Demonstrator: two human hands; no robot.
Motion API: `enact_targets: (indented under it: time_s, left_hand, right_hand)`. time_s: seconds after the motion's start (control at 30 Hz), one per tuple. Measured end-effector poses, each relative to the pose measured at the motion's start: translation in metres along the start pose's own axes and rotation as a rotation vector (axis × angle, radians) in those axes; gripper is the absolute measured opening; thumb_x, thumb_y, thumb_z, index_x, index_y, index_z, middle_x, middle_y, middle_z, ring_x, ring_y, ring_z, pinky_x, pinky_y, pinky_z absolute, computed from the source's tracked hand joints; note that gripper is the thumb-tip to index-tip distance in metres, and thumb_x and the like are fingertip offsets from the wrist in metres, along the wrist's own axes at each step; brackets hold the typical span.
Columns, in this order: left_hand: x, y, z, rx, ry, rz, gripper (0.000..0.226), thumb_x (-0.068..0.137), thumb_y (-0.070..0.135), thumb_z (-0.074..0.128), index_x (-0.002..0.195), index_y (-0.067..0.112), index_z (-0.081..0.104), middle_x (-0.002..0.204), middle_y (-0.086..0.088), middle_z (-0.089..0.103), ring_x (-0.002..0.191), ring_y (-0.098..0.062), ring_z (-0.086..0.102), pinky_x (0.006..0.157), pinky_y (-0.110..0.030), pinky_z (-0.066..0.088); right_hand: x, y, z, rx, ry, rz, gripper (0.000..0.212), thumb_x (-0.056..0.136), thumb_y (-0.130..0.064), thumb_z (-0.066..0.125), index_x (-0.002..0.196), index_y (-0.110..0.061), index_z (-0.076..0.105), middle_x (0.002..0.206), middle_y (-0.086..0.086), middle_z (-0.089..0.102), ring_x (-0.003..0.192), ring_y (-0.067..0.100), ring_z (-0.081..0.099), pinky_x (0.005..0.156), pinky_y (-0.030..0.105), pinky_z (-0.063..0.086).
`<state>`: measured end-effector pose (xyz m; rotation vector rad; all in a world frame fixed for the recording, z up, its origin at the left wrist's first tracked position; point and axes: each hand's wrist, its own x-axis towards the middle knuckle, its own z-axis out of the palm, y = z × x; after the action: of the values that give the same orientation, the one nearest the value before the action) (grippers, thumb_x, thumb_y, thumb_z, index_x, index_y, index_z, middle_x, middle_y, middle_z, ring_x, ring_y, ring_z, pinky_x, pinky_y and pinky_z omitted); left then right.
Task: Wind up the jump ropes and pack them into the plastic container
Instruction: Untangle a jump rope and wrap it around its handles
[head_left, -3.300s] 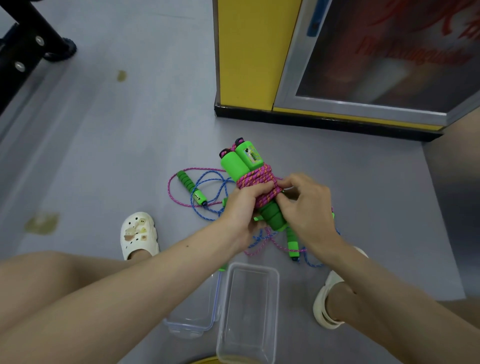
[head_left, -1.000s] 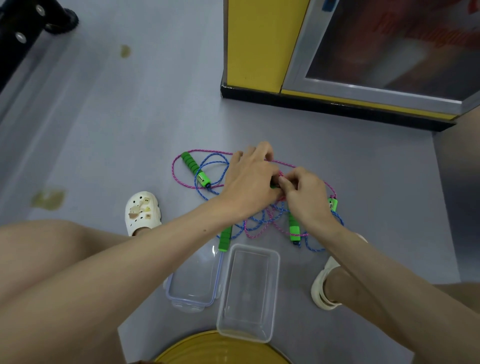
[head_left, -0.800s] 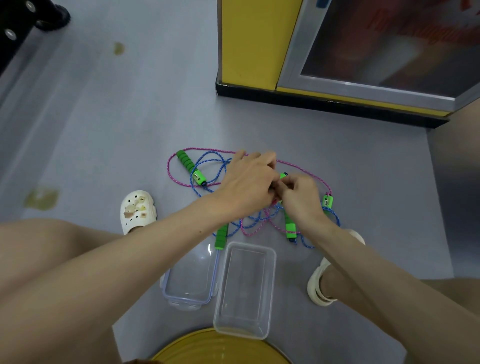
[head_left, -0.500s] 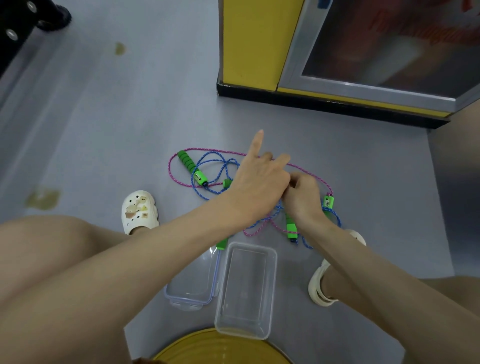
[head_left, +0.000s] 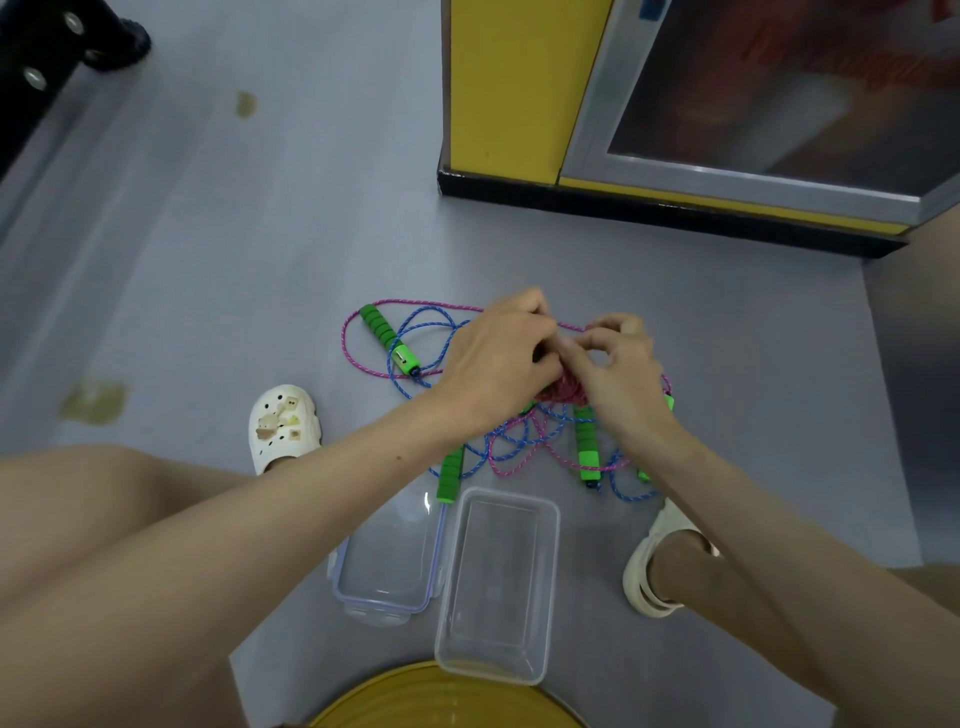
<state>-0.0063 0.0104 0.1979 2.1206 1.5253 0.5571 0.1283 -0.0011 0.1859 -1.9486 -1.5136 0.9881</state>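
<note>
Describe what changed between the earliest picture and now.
Both hands lowered the wound bundle of pink rope and green foam handles down to the loose blue and pink ropes on the floor. The left hand and right hand now grip it and hide most of it. The left forefinger, straight a moment ago, has curled. The clear plastic container, its clear lid and the loose ropes stayed in place.

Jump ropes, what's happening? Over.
Left hand and right hand gripping pink rope. Container empty, lid beside it. Blue rope loose, tangled on floor.
</note>
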Motion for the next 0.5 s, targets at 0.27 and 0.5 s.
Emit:
enact_targets:
  time_s: [0.27, 0.5]
  left_hand:
    - [0.012, -0.010, -0.001, -0.367, -0.013, -0.367, 0.008, 0.080, 0.010, 0.069, 0.073, 0.007, 0.071, 0.086, -0.003, 0.056, 0.084, -0.021, 0.057, 0.078, -0.036, 0.049]
    - [0.008, -0.001, -0.001, -0.602, -0.005, -0.584, 0.008, 0.080, 0.004, 0.067, 0.076, 0.007, 0.074, 0.074, -0.007, 0.068, 0.071, -0.013, 0.059, 0.075, -0.032, 0.054]
  right_hand:
    - [-0.005, -0.005, -0.009, -0.096, -0.117, -0.038, 0.023, 0.090, -0.035, 0.060, 0.112, -0.033, 0.067, 0.146, -0.004, 0.029, 0.137, 0.018, 0.020, 0.115, 0.043, 0.008]
    - [-0.014, 0.003, 0.000, 0.018, 0.123, -0.032, 0.036, 0.074, -0.038, 0.076, 0.101, -0.023, 0.058, 0.120, -0.002, 0.040, 0.121, 0.019, 0.036, 0.094, 0.021, 0.026]
